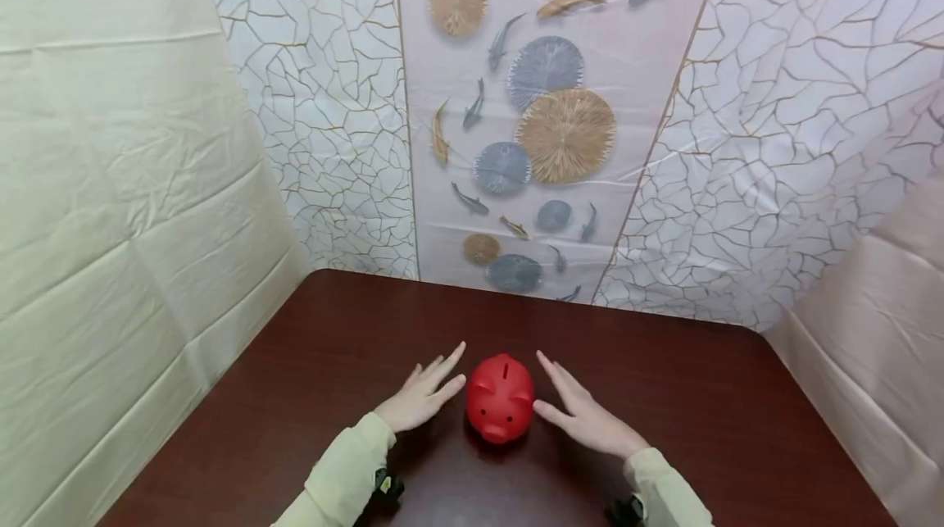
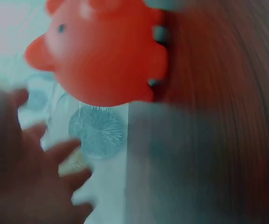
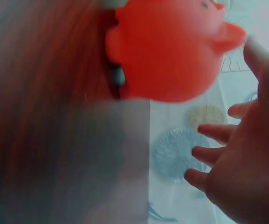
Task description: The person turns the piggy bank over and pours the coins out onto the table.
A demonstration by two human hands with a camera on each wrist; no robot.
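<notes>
The left sleeve (image 1: 347, 470) leads to the left hand (image 1: 422, 396), which grips nothing, fingers and thumb spread, the thumb tip just beside the pig (image 1: 500, 400). The pig stands upright on the table (image 1: 295, 396), between the two hands, facing the person. It is bright red all over, round and smooth, with a soft sheen. A narrow dark slot runs front to back along its top; below come two ears, two small black eyes and a jutting snout. The wrist views show short, stubby feet under it. On its other side the right hand (image 1: 590, 420) is spread too and grips nothing, thumb close to the pig; from the head view I cannot tell whether either thumb touches.

In the head view, the left arm is cut off at the bottom edge, and the left sleeve partly covers a dark device (image 1: 387, 488). The pig's rear is hidden there. The right sleeve (image 1: 664, 486) is cut off below as well. In the left wrist view the left hand is dim and blurred, and the top edge cuts into the snout. In the right wrist view the pig is cropped again, and a thumb overlaps an ear, contact unclear
</notes>
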